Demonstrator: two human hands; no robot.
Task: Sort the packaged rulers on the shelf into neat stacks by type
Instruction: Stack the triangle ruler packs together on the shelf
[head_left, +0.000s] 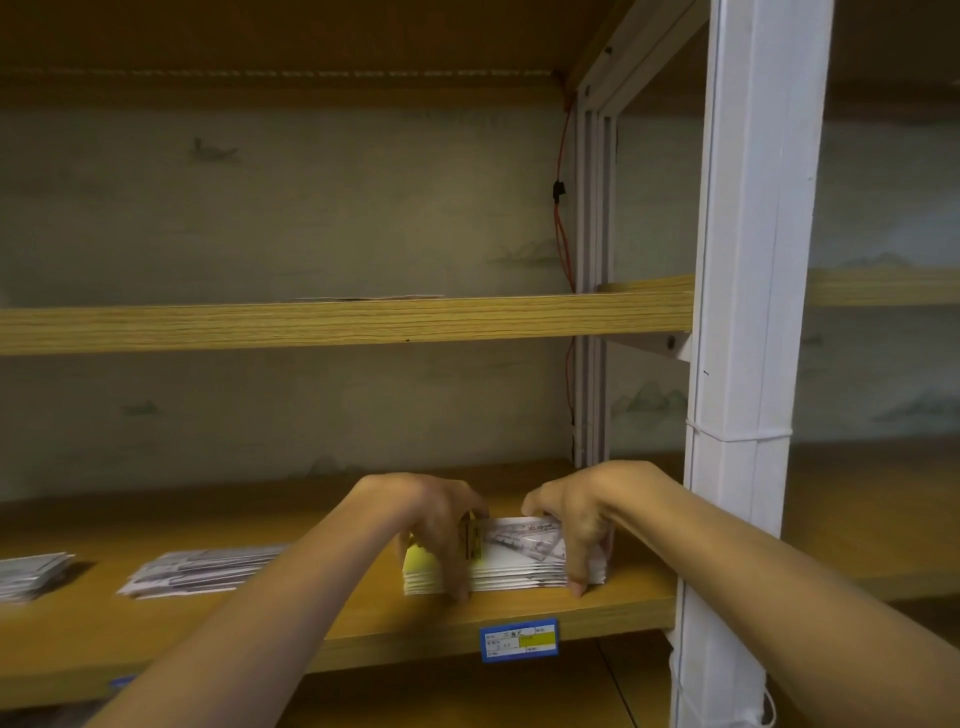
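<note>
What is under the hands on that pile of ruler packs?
The top pack of the white stack shows between the left hand and right hand, with a yellow piece at its left end. The pack ends beneath each grip are hidden.

The left hand (441, 525) and right hand (576, 519) cover both ends of the stack (514, 558), so its print cannot be read in full. At lower left, a second stack (202, 569) is blurred, and a third (31, 574) is cut by the frame's left edge. The text on the blue label (519, 640) is too small to read.
</note>
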